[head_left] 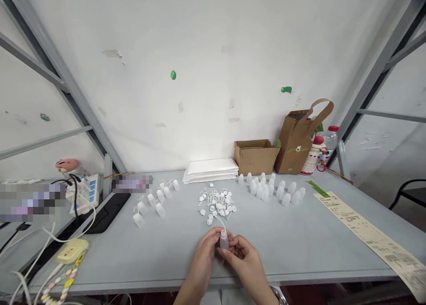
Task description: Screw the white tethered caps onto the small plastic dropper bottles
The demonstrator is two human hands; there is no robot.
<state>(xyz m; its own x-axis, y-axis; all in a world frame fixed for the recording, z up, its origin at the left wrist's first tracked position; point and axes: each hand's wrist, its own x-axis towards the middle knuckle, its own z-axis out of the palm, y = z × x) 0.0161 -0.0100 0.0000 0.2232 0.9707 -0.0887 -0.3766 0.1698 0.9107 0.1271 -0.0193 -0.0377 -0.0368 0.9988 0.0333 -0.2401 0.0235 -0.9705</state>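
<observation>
- Head view: at the table's [299, 247] near edge, the left hand [203, 257] and right hand [244, 261] both have their grip closed on one small bottle [224, 240], held upright between the fingertips.
- Behind it lie loose caps [217, 204]; capless bottles [271, 189] stand to the right, capped ones [153, 201] to the left, sorted apart.

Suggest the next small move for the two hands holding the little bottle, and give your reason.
Probably press the tethered cap down onto the small bottle: both the left hand and right hand pinch it upright, its cap strap still loops free above the neck, and capped bottles already lie to the left.
</observation>
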